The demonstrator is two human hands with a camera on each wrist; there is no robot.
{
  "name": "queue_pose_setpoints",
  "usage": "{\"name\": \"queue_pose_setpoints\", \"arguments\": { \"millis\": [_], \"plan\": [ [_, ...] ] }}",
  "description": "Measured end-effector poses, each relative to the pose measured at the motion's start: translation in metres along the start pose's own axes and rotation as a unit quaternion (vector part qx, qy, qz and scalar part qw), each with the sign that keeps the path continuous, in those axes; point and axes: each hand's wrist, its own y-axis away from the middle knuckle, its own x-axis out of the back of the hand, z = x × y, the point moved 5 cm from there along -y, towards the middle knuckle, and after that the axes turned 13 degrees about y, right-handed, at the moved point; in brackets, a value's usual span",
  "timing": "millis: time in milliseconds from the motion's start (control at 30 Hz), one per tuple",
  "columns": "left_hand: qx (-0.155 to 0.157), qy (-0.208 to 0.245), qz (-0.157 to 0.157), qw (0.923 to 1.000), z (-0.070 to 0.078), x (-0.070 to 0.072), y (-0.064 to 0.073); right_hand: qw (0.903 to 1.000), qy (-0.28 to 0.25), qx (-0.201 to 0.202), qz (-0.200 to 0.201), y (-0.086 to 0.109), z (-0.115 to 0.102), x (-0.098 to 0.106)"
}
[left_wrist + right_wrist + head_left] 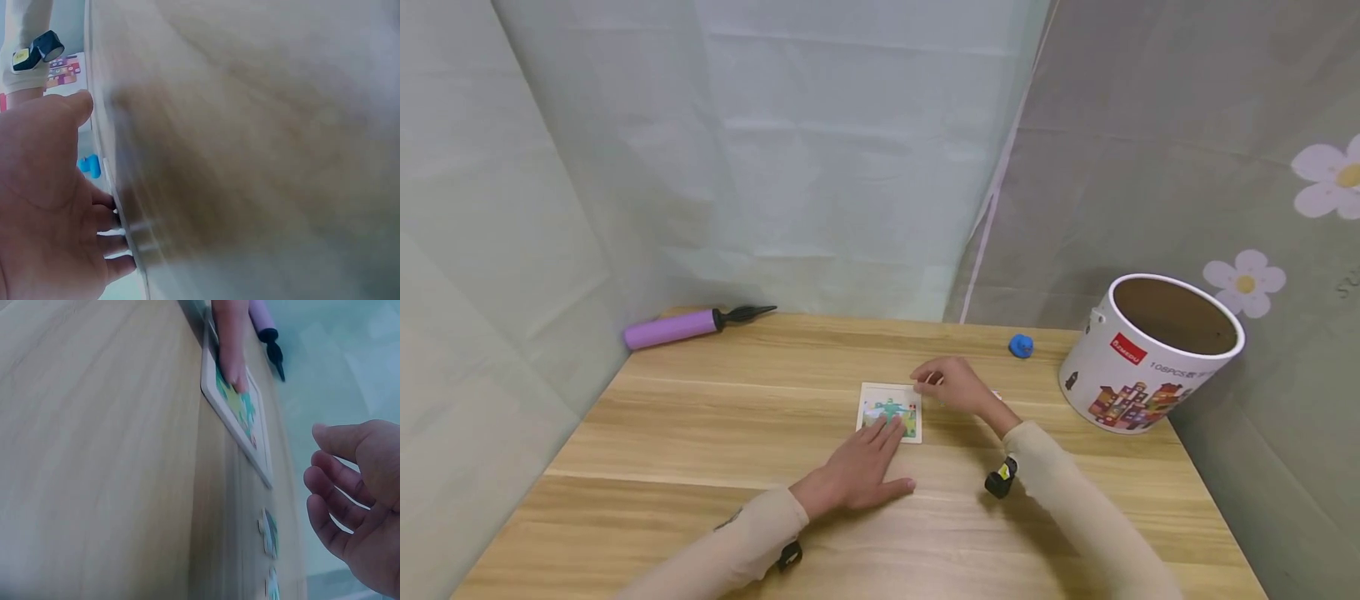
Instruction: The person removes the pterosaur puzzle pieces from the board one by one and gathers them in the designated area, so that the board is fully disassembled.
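Note:
A small square jigsaw puzzle (891,392) with a white frame and a green picture lies flat on the table. My left hand (867,468) rests on its near part, fingers stretched over the picture and thumb spread to the side. Above the table, near the puzzle's right edge, hovers my right hand (957,385). Its fingers are loosely bent with nothing between them in the right wrist view. Two loose puzzle pieces (269,533) lie beyond the frame there; in the head view the right hand mostly hides them.
At the table's back right stands a white printed bucket (1138,358). A small blue object (1021,346) lies left of it. A purple hand pump (673,328) with a black nozzle lies at the back left. Cloth curtains (850,167) hang behind the wooden table (700,433).

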Motion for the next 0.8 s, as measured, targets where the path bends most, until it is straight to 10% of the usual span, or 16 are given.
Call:
{"name": "queue_pose_setpoints", "arguments": {
  "millis": [800],
  "plan": [
    [-0.031,-0.021,-0.022,0.999,0.001,0.006,-0.001,0.997,0.003,0.046,-0.062,-0.03,-0.033,-0.045]
  ]
}}
